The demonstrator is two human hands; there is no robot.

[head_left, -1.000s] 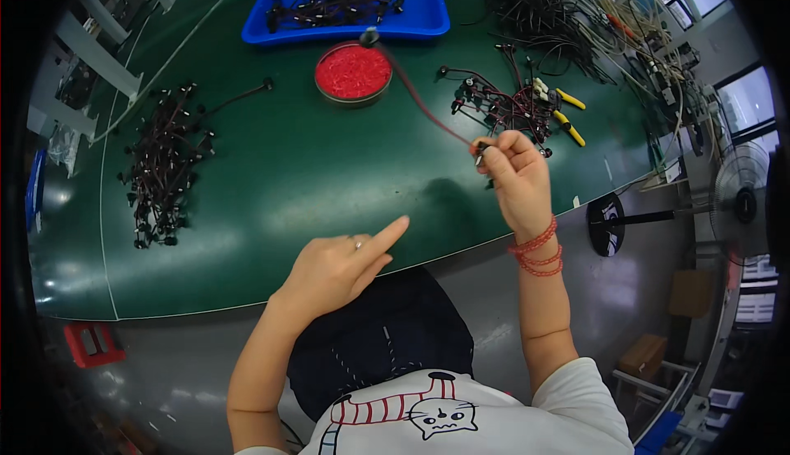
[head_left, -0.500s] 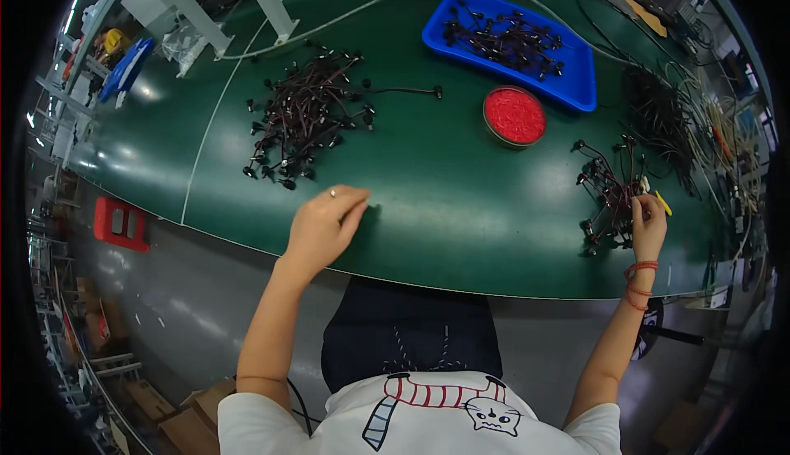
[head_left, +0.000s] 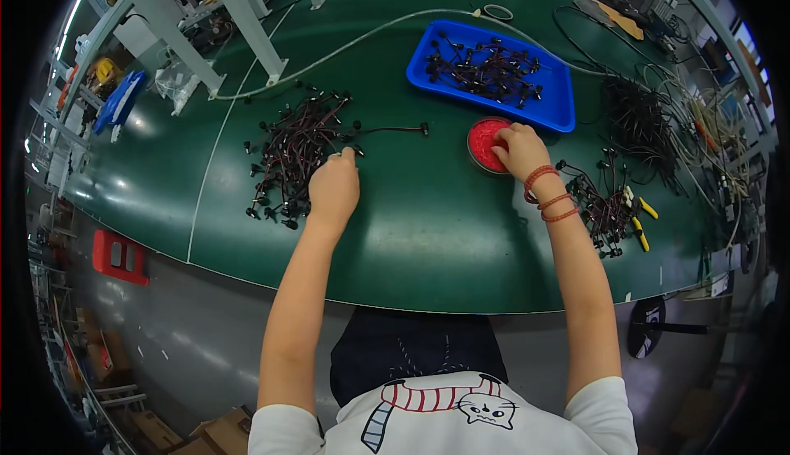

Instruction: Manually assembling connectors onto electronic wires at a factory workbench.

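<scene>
My left hand (head_left: 335, 183) is at the right edge of a loose pile of dark cables (head_left: 288, 155) with black connector ends. Its fingers are bent together beside one connector; what lies between them is hidden. My right hand (head_left: 525, 152) reaches into a round tin (head_left: 485, 164) filled with red material (head_left: 487, 136), too fine to make out. The fingertips are pinched at the red surface, and what they hold cannot be seen. A single cable (head_left: 395, 130) sticks out from the pile toward the tin. Another bunch of cables (head_left: 605, 212) lies right of my right wrist.
Behind the tin, a blue tray (head_left: 561, 109) holds more cables. Yellow-handled pliers (head_left: 640, 233) lie by the right bunch. Black wires (head_left: 638, 118) are heaped farther right. A pale hose (head_left: 354, 48) crosses the green table (head_left: 411, 241), and metal legs (head_left: 255, 27) stand at the back left.
My right hand has left the right-hand bunch and moved left to the tin. My left hand has moved forward to the pile's edge. The view has shifted slightly.
</scene>
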